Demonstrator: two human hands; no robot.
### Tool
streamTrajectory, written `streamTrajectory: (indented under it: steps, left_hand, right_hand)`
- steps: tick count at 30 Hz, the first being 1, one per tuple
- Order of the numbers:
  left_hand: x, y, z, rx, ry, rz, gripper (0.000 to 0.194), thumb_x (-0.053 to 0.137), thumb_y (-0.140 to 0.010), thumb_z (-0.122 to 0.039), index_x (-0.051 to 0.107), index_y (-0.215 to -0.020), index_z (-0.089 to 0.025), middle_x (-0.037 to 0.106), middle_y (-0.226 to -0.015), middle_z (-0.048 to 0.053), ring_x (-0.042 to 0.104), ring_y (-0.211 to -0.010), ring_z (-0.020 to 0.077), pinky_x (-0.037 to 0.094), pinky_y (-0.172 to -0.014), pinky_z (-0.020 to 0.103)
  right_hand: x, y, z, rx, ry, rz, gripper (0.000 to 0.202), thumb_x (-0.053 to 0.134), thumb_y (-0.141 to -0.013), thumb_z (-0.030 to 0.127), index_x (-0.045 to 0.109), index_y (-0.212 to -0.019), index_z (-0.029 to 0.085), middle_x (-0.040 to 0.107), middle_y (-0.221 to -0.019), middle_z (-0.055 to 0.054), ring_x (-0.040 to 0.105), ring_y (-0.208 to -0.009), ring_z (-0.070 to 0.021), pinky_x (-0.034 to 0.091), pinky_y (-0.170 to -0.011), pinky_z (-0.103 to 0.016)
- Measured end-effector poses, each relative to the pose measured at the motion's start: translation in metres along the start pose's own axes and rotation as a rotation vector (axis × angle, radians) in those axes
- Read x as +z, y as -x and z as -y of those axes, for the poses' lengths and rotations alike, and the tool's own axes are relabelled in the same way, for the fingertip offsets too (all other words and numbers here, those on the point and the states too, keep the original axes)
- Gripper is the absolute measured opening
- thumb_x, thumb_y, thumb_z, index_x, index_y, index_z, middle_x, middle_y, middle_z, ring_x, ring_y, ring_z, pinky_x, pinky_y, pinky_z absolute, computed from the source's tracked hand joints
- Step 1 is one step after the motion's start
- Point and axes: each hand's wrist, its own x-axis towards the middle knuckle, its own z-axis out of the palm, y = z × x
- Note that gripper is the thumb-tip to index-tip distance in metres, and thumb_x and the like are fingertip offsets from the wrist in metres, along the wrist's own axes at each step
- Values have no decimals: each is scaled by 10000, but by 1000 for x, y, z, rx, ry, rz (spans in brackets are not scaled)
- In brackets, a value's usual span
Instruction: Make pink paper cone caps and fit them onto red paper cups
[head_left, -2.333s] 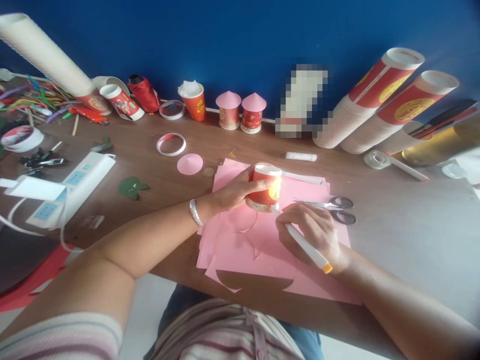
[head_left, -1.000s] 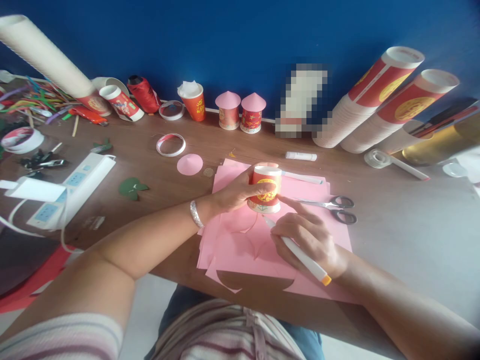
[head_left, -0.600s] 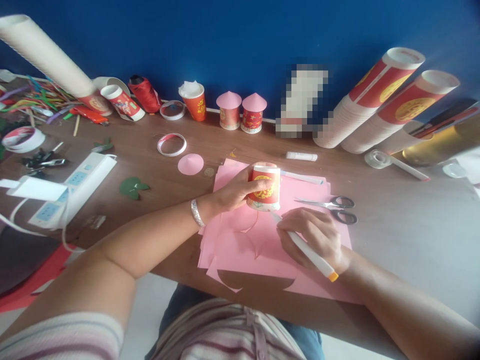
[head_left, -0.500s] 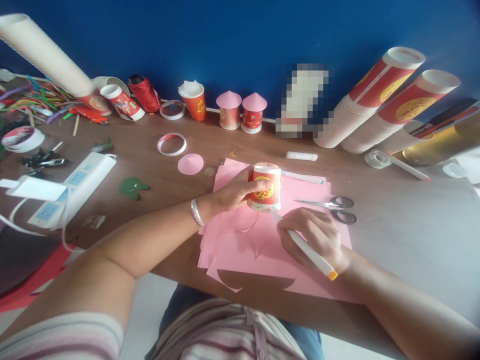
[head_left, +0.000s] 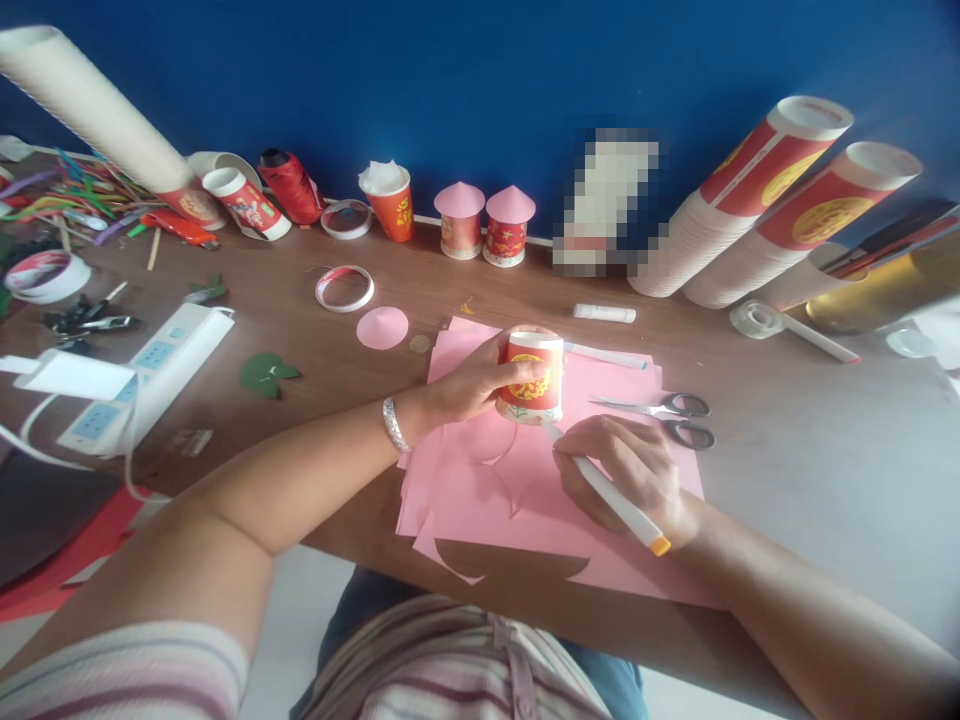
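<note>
A short red paper cup (head_left: 535, 398) with a gold emblem is wrapped in the fingers of my left hand (head_left: 476, 382), its thumb lying across the front. Along the cup's lower edge runs a pale band with small coloured markings. My right hand (head_left: 626, 465) grips a white marker (head_left: 619, 502) with an orange end, its tip at or very close to that band. Beneath both hands lie sheets of pink paper (head_left: 457, 500) with curved cuts. Black-handled scissors (head_left: 667, 405) rest on the paper's right side.
Two small cups with pink cone tops (head_left: 511, 205) stand against the blue wall. Tall paper cup stacks (head_left: 802, 180) lean at the right. A pink cone (head_left: 382, 327), a tape ring (head_left: 343, 288), a glue stick (head_left: 604, 313) and a power strip (head_left: 150, 375) lie on the table.
The marker tip has shifted very slightly up and left, closer to the cup's lower edge. Both hands keep their grips, and the rest looks the same.
</note>
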Motion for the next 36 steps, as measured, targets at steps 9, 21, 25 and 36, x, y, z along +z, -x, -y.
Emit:
streamTrajectory:
  steps: [9, 21, 25, 36]
  left_hand:
    - [-1, 0, 1, -5, 0, -8, 399, 773, -836, -369, 611, -1144, -174, 638, -1034, 81, 611, -924, 195, 506, -813, 331]
    - [-8, -3, 11, -14, 18, 4, 454, 797, -812, -352, 609, -1185, -175, 637, -1127, 109, 616, -994, 217, 516, -824, 329]
    - [-8, -3, 11, -16, 22, 15, 460, 795, -814, -359, 606, -1195, -184, 642, -1140, 113, 620, -1003, 224, 518, -829, 334]
    - [-5, 0, 7, -18, 6, -5, 457, 790, -818, -366, 613, -1197, -182, 638, -1124, 108, 614, -1015, 228, 522, -838, 338]
  right_hand:
    - [0, 2, 0, 28, 5, 29, 208, 584, -887, 7, 554, -903, 213, 612, -687, 36, 548, -529, -98, 446, -505, -230]
    - [-3, 0, 2, 62, -36, 34, 193, 575, -885, 18, 563, -887, 210, 639, -655, 33, 584, -522, -103, 467, -514, -223]
    - [-2, 0, 0, 28, -26, 19, 197, 583, -875, 17, 575, -890, 213, 630, -667, 33, 567, -516, -105, 478, -516, -231]
    - [-1, 0, -1, -11, -1, 12, 211, 593, -860, 2, 576, -905, 207, 626, -686, 23, 574, -537, -115, 492, -523, -242]
